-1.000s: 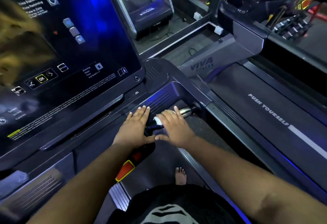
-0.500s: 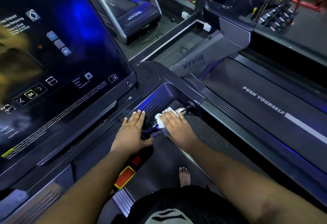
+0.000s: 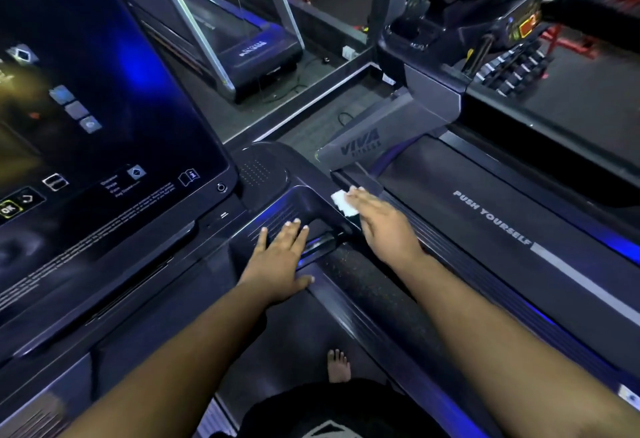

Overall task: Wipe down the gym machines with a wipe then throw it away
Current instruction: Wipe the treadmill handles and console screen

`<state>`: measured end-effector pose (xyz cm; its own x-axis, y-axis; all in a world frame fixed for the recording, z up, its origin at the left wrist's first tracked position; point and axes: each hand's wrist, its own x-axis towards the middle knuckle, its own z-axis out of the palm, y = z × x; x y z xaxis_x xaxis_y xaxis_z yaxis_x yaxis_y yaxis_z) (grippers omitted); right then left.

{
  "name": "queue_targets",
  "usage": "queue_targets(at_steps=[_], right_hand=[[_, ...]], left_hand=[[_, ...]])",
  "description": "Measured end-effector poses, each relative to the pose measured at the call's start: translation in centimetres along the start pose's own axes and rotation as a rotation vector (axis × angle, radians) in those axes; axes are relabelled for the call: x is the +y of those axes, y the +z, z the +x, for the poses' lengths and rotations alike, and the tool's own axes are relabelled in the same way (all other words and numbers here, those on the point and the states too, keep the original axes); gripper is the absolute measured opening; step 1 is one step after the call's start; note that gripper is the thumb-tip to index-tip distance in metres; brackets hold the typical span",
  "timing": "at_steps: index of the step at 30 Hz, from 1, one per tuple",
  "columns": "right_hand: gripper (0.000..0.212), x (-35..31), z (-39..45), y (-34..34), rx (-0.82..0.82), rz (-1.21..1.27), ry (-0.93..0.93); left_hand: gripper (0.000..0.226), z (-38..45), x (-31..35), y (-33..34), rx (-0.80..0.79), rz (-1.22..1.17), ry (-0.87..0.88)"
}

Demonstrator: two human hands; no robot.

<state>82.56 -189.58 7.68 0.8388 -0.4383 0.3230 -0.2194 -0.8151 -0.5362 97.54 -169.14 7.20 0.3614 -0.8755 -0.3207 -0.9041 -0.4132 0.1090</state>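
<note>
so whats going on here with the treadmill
A person is standing barefoot on a treadmill and wiping it down. The right hand presses a white wipe flat against the outer corner of the console's right arm, fingers straight. The left hand rests flat on the ribbed surface of that same arm, bracing, and holds nothing. The touchscreen to the left is lit. The wipe is in use, not yet thrown away.

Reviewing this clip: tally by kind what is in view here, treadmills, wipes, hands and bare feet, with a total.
Dark grey treadmills: 3, the near one with the glossy touchscreen console, the neighbour with the PUSH YOURSELF belt, a far one
White folded wipe: 1
Hands: 2, left hand, right hand
Bare foot: 1
Total: 7
</note>
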Motion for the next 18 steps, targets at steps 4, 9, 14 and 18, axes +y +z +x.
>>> queue_targets(at_steps=[4,9,14,18], right_hand=[[0.066,2.9,-2.4,0.4,-0.447,-0.248,0.074],[0.083,2.9,-1.2,1.5,-0.513,-0.351,0.088],[0.106,3.4,2.6,3.3,-0.582,-0.371,0.077],[0.101,3.5,-2.5,1.8,-0.481,-0.402,0.113]], left_hand=[[0.107,2.9,1.9,0.7,-0.019,0.065,0.039],[0.112,5.4,2.2,1.5,0.006,0.067,0.026],[0.105,6.5,2.3,1.8,0.072,0.049,0.006],[0.105,6.7,2.5,2.2,0.084,0.118,0.104]])
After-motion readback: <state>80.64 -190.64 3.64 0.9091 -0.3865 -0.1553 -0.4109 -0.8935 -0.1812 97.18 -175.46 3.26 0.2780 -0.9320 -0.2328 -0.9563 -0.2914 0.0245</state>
